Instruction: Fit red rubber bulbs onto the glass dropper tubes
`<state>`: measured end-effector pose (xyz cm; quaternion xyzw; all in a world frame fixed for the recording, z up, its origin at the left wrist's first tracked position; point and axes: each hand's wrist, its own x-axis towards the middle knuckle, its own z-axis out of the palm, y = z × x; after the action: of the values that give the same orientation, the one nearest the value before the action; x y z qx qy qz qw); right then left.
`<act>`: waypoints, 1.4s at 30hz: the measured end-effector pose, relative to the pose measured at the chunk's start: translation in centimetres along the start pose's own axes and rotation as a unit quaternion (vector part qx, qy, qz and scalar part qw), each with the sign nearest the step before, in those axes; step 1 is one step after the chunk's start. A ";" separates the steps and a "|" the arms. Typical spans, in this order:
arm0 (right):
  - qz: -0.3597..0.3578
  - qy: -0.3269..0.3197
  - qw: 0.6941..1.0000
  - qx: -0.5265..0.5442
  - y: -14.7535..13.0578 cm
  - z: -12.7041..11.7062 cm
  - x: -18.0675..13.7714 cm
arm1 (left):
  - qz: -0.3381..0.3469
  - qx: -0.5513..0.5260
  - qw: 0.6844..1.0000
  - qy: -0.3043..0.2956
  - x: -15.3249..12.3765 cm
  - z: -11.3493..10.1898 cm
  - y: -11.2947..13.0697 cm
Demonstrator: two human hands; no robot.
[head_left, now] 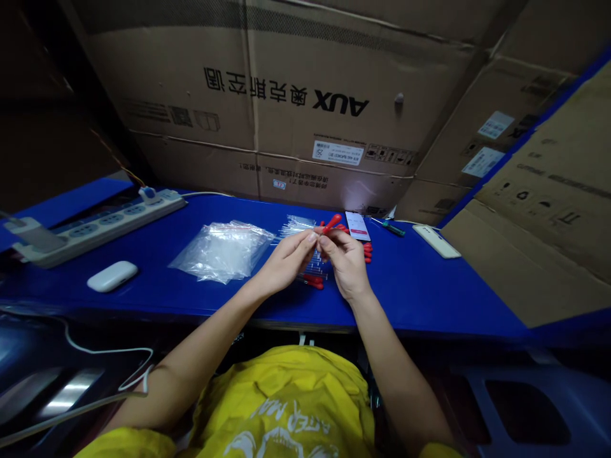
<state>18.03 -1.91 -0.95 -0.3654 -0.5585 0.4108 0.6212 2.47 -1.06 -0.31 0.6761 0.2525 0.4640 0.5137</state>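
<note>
Head view. Our right hand [351, 262], right of the frame's centre, is closed at thumb and forefinger on a red bulb [333, 222]. The bulb sits at the centre of the frame and tilts toward the upper right. Our left hand [285, 259], left of the bulb, has its fingertips drawn together against those of the right hand at the bulb's lower end; we cannot tell what, if anything, is pinched between them.

Below and behind the hands, we find clear thin tubes [296, 224] and more red bulbs [314, 281] on the blue table [424, 296]. Left of centre, we have clear plastic bags [224, 251] lying flat and overlapping. At the left of the frame are a white case [112, 276] and, above it, a power strip [111, 218]. Right of centre, above the hands, a phone [358, 225] lies lit, followed rightward by a screwdriver [394, 229] and a pale slab [436, 242]. Printed cardboard [281, 121] fills the top.
</note>
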 end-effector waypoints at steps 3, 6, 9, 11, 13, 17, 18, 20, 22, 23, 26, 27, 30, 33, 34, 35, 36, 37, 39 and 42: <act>-0.025 0.012 0.999 -0.017 0.2 0.0 0.1 | -0.020 -0.021 0.999 -0.031 0.0 -0.3 -0.1; -0.039 0.012 0.999 -0.028 0.3 -0.2 0.2 | 0.010 0.067 0.997 -0.042 0.1 -0.7 0.2; -0.049 -0.010 0.998 -0.039 -0.2 -0.8 0.2 | 0.050 0.140 0.989 0.019 0.1 -0.8 0.5; -0.062 -0.030 0.995 -0.078 -0.8 -1.4 0.0 | 0.067 0.161 0.982 0.079 0.0 -0.9 0.6; -0.078 -0.060 0.983 -0.158 -1.3 -1.9 -0.1 | 0.081 0.159 0.977 0.115 -0.1 -1.1 0.6; -0.121 -0.111 0.937 -0.308 -1.9 -2.6 -0.3 | 0.094 0.180 0.977 0.061 -0.2 -1.8 0.7; -0.126 -0.109 0.932 -0.321 -2.0 -2.7 -0.3 | 0.097 0.190 0.976 0.052 -0.2 -2.0 0.7; -0.125 -0.096 0.929 -0.335 -2.2 -3.0 -0.1 | 0.104 0.191 0.974 0.063 0.0 -2.2 0.6; -0.123 -0.091 0.924 -0.350 -2.4 -3.5 0.1 | 0.108 0.182 0.974 0.078 0.1 -2.3 0.6; -0.122 -0.099 0.921 -0.357 -2.6 -3.8 0.2 | 0.111 0.190 0.973 0.076 0.1 -2.3 0.6; -0.130 -0.140 0.907 -0.375 -3.1 -4.9 0.5 | 0.128 0.271 0.953 0.037 0.1 -2.5 0.6; -0.132 -0.153 0.903 -0.380 -3.2 -5.2 0.5 | 0.137 0.299 0.944 0.018 0.1 -2.6 0.6; -0.137 -0.184 0.894 -0.386 -3.4 -5.9 0.5 | 0.150 0.334 0.930 -0.035 0.0 -3.0 0.4; -0.141 -0.202 0.891 -0.382 -3.4 -6.1 0.5 | 0.139 0.323 0.934 -0.062 -0.1 -3.3 0.2; -0.142 -0.206 0.890 -0.381 -3.3 -6.2 0.5 | 0.135 0.318 0.936 -0.067 -0.1 -3.4 0.2; -0.142 -0.209 0.890 -0.380 -3.2 -6.2 0.5 | 0.132 0.312 0.938 -0.071 -0.2 -3.4 0.2; -0.141 -0.212 0.891 -0.376 -3.2 -6.2 0.6 | 0.130 0.304 0.941 -0.074 -0.2 -3.3 0.3; -0.139 -0.215 0.894 -0.368 -3.2 -6.2 0.6 | 0.128 0.293 0.944 -0.076 -0.2 -3.3 0.4; -0.131 -0.221 0.905 -0.338 -3.2 -6.2 0.6 | 0.121 0.260 0.955 -0.073 -0.3 -3.1 0.6; -0.120 -0.217 0.925 -0.286 -3.6 -6.0 0.5 | 0.112 0.206 0.971 -0.056 -0.3 -2.8 1.0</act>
<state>24.42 -2.84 1.88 -0.3595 -0.8132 0.2254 0.3983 -0.27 -0.41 0.59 0.8160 0.2362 0.4179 0.3219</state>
